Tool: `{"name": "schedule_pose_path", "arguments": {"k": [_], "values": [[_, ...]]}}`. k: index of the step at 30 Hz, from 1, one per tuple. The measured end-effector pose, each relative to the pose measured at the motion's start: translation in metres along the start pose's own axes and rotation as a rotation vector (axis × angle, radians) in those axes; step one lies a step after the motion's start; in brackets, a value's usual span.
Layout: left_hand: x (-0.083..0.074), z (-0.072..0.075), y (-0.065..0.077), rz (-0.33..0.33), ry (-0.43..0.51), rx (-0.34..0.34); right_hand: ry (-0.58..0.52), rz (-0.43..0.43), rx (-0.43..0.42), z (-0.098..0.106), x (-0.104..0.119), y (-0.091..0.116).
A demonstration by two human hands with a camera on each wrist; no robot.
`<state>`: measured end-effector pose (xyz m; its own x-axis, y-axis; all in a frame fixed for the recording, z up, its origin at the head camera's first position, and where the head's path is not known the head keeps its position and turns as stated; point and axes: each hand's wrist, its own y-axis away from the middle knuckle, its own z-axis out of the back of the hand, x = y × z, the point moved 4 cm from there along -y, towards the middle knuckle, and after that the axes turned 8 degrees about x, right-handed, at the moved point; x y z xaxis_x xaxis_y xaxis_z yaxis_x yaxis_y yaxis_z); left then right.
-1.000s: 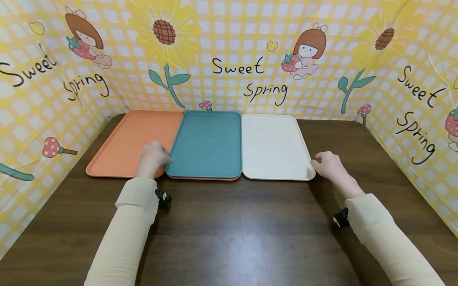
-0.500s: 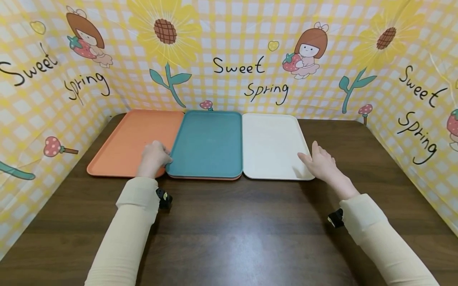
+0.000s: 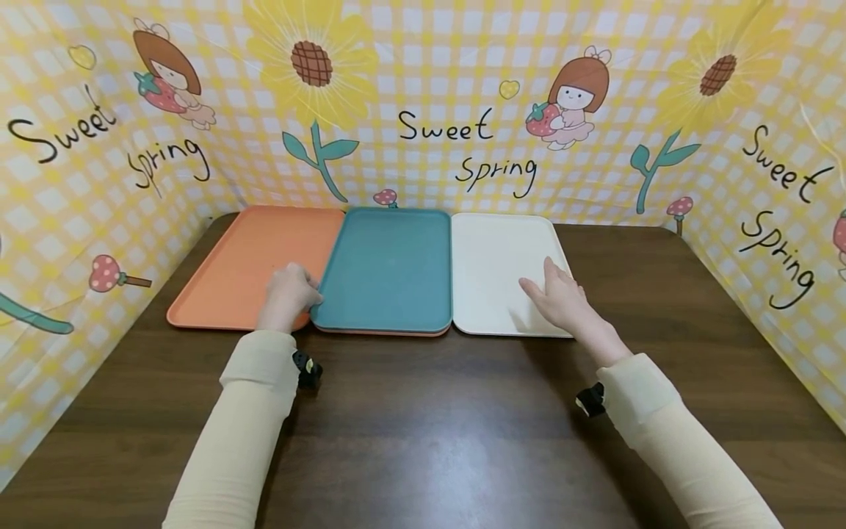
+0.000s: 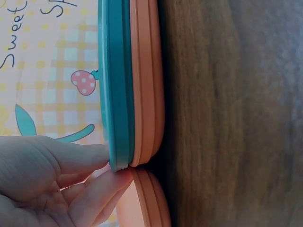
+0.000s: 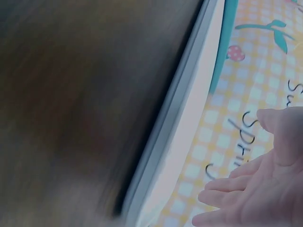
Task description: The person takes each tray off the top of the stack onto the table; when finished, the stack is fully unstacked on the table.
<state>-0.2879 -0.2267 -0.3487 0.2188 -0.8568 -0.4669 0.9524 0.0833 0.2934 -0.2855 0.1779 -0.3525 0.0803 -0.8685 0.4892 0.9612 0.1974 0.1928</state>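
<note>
The teal tray (image 3: 390,272) sits in the middle of the row near the back of the table (image 3: 410,426), stacked on an orange lower tray (image 4: 147,94) whose rim shows beneath it. The left hand (image 3: 288,294) pinches the teal tray at its near left corner — thumb on the upper rim, fingers curled against the edge below. The right hand (image 3: 558,297) grasps nothing: its fingers are stretched out and the thumb is spread well away, above the right part of the white tray (image 3: 492,272), with a shadow falling there.

Four trays can be counted: one teal, one white just right of it, and two orange — the lower one and the left orange tray (image 3: 244,264), which lies flat just beside the stack. Two cream sleeves (image 3: 234,433) cover the arms, and two small black devices (image 3: 308,369) sit at the wrists. Behind stands a yellow checked cloth (image 3: 436,73) printed with two sunflowers.
</note>
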Motion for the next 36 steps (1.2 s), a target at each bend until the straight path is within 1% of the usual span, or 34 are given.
{"name": "schedule_pose_path", "arguments": {"k": [5,6,11,14,21,30,36], "values": [[0.001,-0.001,-0.001,0.014,-0.003,-0.010,-0.011,0.027,0.009,-0.009,0.021,-0.007],[0.001,-0.001,-0.001,0.014,0.000,-0.011,-0.008,0.022,0.025,-0.010,0.028,-0.007],[0.002,-0.003,-0.002,0.013,0.006,-0.008,0.002,0.044,0.019,-0.018,0.047,-0.014],[0.003,-0.003,-0.003,0.014,0.006,-0.010,-0.011,0.055,0.020,-0.023,0.057,-0.017],[0.002,-0.002,-0.002,0.004,-0.002,-0.016,-0.016,0.069,0.031,-0.034,0.074,-0.026],[0.001,-0.002,-0.002,0.004,-0.007,-0.010,-0.009,0.097,0.066,-0.050,0.096,-0.028],[0.000,-0.002,-0.002,0.003,0.000,-0.007,0.011,0.111,0.054,-0.056,0.108,-0.029]]}}
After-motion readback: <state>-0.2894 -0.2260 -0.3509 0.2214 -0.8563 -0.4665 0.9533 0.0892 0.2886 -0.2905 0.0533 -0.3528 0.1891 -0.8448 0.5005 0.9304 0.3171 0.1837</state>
